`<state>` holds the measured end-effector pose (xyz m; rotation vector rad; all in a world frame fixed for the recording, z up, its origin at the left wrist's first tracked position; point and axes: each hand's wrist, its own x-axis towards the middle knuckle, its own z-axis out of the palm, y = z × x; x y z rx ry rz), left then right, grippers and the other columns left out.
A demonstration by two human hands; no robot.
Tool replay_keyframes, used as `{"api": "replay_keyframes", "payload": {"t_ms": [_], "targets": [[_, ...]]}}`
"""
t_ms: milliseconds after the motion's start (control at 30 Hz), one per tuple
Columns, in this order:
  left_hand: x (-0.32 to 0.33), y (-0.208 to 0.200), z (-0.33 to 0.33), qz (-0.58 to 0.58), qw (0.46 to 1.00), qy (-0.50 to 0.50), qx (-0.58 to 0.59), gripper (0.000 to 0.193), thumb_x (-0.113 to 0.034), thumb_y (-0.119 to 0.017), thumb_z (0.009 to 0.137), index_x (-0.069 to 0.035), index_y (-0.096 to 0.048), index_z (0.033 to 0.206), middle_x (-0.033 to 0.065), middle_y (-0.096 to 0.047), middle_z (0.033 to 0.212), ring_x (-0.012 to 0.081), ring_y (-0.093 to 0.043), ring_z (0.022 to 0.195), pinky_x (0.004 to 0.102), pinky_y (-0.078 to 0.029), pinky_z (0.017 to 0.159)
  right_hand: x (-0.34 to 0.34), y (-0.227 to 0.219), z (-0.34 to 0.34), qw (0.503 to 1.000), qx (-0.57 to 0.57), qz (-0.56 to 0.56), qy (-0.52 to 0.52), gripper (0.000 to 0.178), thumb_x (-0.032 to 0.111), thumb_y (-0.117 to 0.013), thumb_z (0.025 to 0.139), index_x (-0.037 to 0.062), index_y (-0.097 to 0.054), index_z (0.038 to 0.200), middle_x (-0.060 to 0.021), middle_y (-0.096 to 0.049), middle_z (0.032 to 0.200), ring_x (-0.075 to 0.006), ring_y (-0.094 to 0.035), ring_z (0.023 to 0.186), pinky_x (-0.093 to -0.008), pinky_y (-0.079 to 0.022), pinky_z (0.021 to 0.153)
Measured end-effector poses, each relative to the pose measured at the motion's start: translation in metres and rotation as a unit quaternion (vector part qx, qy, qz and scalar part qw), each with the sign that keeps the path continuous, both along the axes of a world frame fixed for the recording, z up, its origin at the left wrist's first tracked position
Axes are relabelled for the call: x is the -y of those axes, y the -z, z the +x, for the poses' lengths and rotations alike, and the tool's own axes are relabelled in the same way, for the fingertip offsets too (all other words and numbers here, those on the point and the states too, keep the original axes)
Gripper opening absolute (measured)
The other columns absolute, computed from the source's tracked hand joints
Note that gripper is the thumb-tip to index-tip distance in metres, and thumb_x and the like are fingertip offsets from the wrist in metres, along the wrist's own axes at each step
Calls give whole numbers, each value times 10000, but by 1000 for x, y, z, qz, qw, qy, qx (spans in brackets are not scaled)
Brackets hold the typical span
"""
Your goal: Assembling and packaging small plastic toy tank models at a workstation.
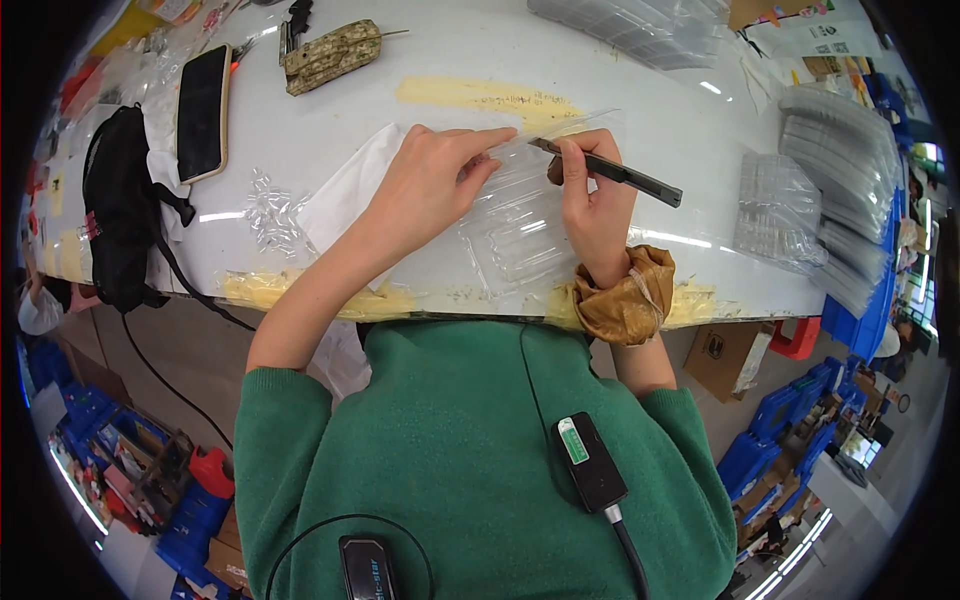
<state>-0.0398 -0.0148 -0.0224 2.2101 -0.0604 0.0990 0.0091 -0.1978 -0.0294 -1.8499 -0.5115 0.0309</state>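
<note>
A clear moulded plastic tray [525, 235] lies tilted on the table in front of me. My left hand [435, 185] grips its left side between thumb and fingers, with the index finger stretched along the upper edge. In my right hand [597, 200] is a black utility knife [640, 182], its front end at the tray's far edge, close to my left fingertip. Whether the blade touches the plastic is too small to tell. A white sheet [345, 190] sits under my left wrist. Left of it is a small heap of clear plastic bits [272, 215].
Stacks of clear plastic trays [840, 150] stand at the right. At the left are a phone [203, 115] and a black pouch [115, 210] with a strap. A camouflage model tank [333, 57] sits at the far left, a clear plastic box [640, 28] at the back.
</note>
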Motion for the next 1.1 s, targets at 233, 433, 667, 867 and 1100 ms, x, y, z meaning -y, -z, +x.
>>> {"api": "replay_keyframes", "payload": {"t_ms": [233,433,667,867,1100], "targets": [[-1,2,0,-4,1000,9,23,325,5,-643,788,7,-695,1109,126,-681,696,174,-473,480,266,-413,511,-1,-1,0,1000,4,-26,-3,95,68,-542,982,19,-557,902,-17,-548,678,-94,-473,605,-206,-387,573],[-1,4,0,4,999,11,41,323,7,-646,785,6,-696,1104,124,-682,703,177,-480,492,264,-423,538,-3,7,1,998,54,-20,5,65,31,-609,912,44,-580,855,15,-523,613,-88,-394,516,-237,-336,484],[2,2,0,5,999,7,33,306,-2,-647,792,-5,-703,1092,111,-681,699,181,-486,503,266,-418,591,-4,4,1,988,115,-107,-6,67,18,-618,901,46,-582,850,12,-523,614,-89,-389,510,-238,-339,483],[-1,0,1,-1,1000,4,5,256,-31,-646,811,-25,-723,1055,69,-676,666,192,-509,511,274,-405,684,-1,7,-4,994,94,-57,6,59,31,-584,932,29,-577,874,-4,-542,653,-90,-426,549,-222,-368,525],[-2,-1,1,-5,1000,3,-8,262,-24,-654,789,-18,-725,1041,82,-667,651,198,-509,492,277,-422,626,4,8,-5,1000,13,5,12,91,58,-551,968,7,-569,895,-27,-570,700,-97,-471,592,-209,-403,573]]}}
